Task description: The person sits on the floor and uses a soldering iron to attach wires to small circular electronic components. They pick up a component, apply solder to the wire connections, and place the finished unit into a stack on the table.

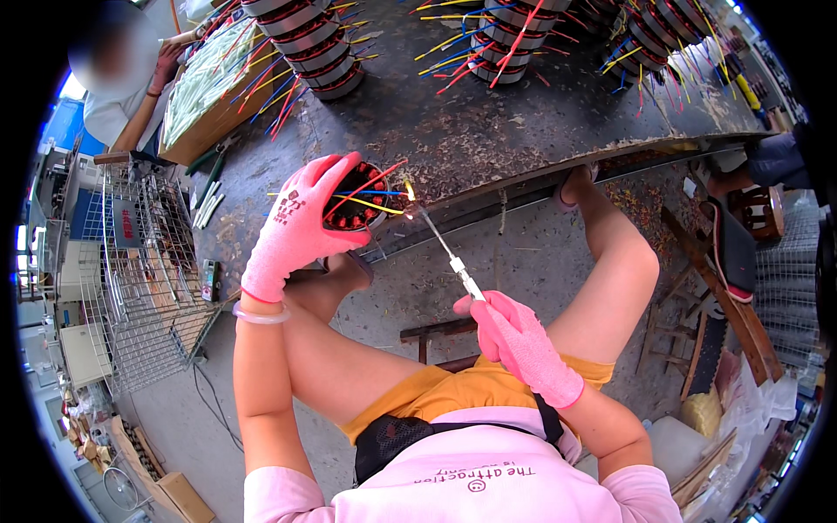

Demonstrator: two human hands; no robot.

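Observation:
My left hand [301, 213], in a pink glove, grips a round motor stator [356, 209] at the edge of the dark workbench. Red, blue and yellow wires stick out of it; the blue wire [370, 193] and the yellow wire [377, 206] point right. My right hand [519, 338], also in a pink glove, is closed round a slim stick lighter [466, 277] with a white handle and thin metal stem. Its tip meets the wire ends, where a small yellow flame [410, 189] and a bright glow show. The stator's underside is hidden.
Stacked stators [318, 48] with coloured wires stand on the workbench [418, 131]. A box of white sleeves [205, 87] lies at the far left, with pliers [214, 166] nearby. Another person's hand [166, 65] is beside it. A wire cage [144, 261] stands left; a wooden plank [728, 301] leans right.

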